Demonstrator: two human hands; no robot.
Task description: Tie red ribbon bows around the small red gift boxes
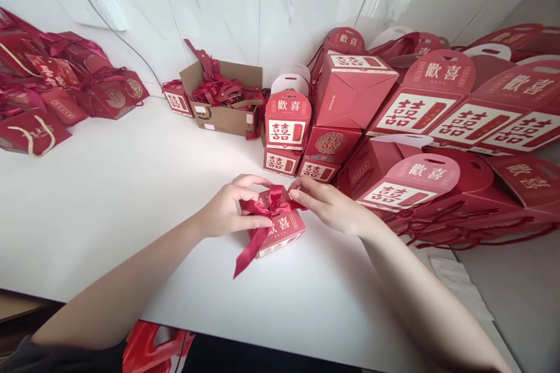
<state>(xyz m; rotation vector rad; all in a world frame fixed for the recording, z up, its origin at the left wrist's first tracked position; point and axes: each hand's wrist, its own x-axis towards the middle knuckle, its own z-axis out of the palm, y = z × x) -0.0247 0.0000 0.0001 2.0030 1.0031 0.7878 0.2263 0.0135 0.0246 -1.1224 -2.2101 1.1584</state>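
Note:
A small red gift box (289,227) with white and gold Chinese characters sits on the white table in front of me. Across its top a dark red satin ribbon (275,201) is tied in a bow, one long tail hanging down over the near left side. My left hand (231,205) grips the bow's left part, thumb in front and index finger curled behind. On the other side, my right hand (326,203) pinches the ribbon's right part between thumb and fingers. The fingertips partly cover the bow and the box top.
Behind the box stands an open cardboard box (227,123) heaped with red ribbons. Stacked red gift boxes (335,90) fill the right side, with cords (446,227) along their near edge. More ribboned boxes and bags (114,93) lie far left. A cable (118,39) runs down the wall.

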